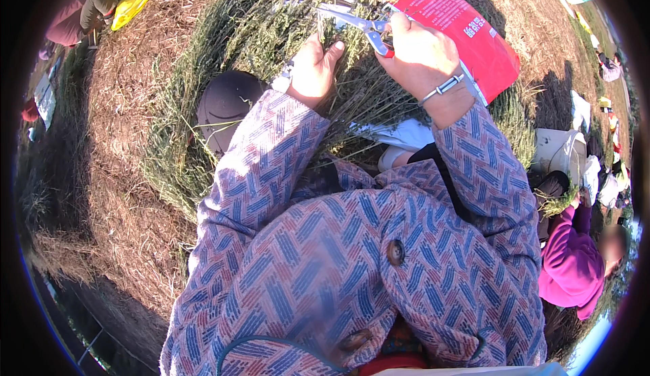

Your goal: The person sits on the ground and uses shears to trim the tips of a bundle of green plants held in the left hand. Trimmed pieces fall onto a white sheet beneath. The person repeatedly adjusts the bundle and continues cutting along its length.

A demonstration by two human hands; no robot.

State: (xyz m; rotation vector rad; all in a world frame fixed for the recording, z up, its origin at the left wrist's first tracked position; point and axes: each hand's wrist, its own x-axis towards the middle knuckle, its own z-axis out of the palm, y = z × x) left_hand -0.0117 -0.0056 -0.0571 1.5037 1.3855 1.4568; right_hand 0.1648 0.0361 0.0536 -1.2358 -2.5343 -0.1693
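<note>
My right hand (421, 56) is closed around the handles of a pair of garden snips (366, 24), whose blades point left, just above my left hand. My left hand (315, 68) has its fingers curled among the stems of cut green plants (269, 33), with the thumb uppermost; the stems between its fingers are partly hidden. Sunlight falls on both hands. A red printed plastic sack (457, 25) lies beyond my right hand, partly under loose stalks. Something white (401, 134) spreads below the hands, under the stems.
My dark-clad knee (228, 104) sticks up among the plants at left. A white bucket (558, 152) stands at right, near a person in a purple top (574, 269) holding greenery. Dry straw (127, 173) covers the ground at left, and a yellow bag (137, 5) lies at upper left.
</note>
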